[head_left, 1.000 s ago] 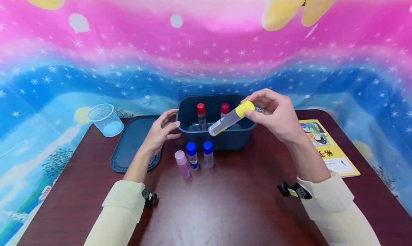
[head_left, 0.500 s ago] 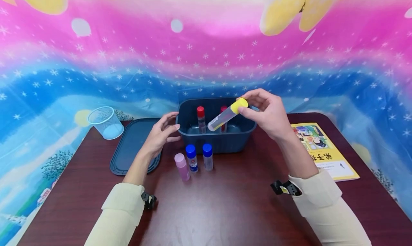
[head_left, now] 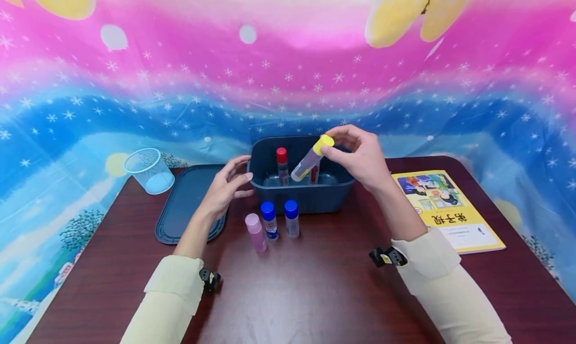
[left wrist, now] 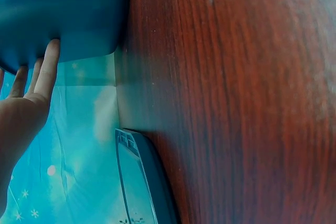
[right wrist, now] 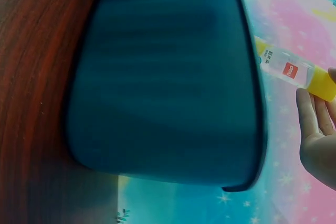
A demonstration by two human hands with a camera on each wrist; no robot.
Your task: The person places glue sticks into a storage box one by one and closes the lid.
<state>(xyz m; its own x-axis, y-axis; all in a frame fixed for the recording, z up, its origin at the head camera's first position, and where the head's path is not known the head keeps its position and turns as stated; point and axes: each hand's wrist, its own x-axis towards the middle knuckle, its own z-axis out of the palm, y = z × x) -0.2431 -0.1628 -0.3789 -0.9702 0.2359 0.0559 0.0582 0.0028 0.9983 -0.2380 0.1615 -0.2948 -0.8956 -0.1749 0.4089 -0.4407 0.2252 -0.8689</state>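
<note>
**Tilted tube could topple the ones already in the bin**

My right hand point(head_left: 362, 156) pinches the yellow-capped clear glue tube point(head_left: 311, 159) at its cap, slanted over the dark blue plastic bin point(head_left: 300, 196). I judge its lower end may knock the red-capped tube point(head_left: 282, 166). My left hand point(head_left: 225, 186), fingers straight, touches the bin's side.

R hand point(head_left: 360, 156) carried yellow-capped glue stick point(head_left: 310, 160) leftward over the bin point(head_left: 300, 194), tipped it steeper; lower end now inside, in front of 2nd red-capped stick.
</note>
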